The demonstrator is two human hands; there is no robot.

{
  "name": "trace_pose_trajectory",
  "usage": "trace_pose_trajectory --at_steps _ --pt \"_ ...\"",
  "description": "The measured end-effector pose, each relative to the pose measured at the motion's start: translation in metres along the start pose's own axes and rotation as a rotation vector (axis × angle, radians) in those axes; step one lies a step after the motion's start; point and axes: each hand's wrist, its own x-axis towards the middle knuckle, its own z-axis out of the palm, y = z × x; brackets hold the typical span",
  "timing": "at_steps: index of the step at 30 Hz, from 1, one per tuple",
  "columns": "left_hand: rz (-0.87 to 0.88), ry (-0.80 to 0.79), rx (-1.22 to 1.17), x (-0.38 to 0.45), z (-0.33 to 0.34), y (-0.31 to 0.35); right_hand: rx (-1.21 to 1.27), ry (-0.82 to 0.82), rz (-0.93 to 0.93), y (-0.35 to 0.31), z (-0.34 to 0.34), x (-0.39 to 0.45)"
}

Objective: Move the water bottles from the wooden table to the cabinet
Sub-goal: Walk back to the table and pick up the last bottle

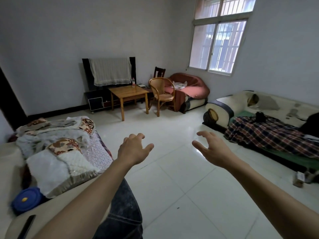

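Far across the room stands a small wooden table point(128, 94). A clear water bottle point(133, 82) with a red label and pale cap stands upright at the table's back edge, or just behind it on the low dark cabinet point(96, 99); I cannot tell which. My left hand point(133, 150) and my right hand point(209, 149) are stretched out in front of me over the tiled floor. Both have loosely curled fingers and hold nothing. They are far from the table.
A sofa with blankets point(57, 145) lies at the left, with a blue lid point(25, 199) near it. A plaid-covered sofa point(269, 133) runs along the right. A wicker chair point(161, 94) stands right of the table. White tiled floor point(172, 178) stretches between the sofas.
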Motion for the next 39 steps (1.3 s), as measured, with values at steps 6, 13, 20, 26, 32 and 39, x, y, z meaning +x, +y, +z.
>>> trace_pose_trajectory --at_steps 6,13,20,26,32,39 --pt "0.004 -0.017 0.030 0.009 0.009 0.009 0.038 0.011 0.026 0.016 0.004 0.002" --pt "0.013 0.009 0.045 0.039 0.024 0.037 0.073 0.025 -0.007 0.046 0.003 0.043" --pt "-0.041 -0.042 0.094 0.107 0.053 0.080 0.159 -0.045 -0.012 0.106 -0.012 0.111" --pt "-0.047 -0.035 0.089 0.160 0.076 0.117 0.123 -0.039 -0.038 0.148 -0.031 0.169" --pt "-0.029 -0.006 0.071 0.219 0.092 0.126 0.073 -0.001 -0.050 0.177 -0.033 0.229" --pt "-0.048 -0.017 0.038 0.312 0.122 0.101 0.042 -0.004 -0.052 0.189 -0.006 0.318"
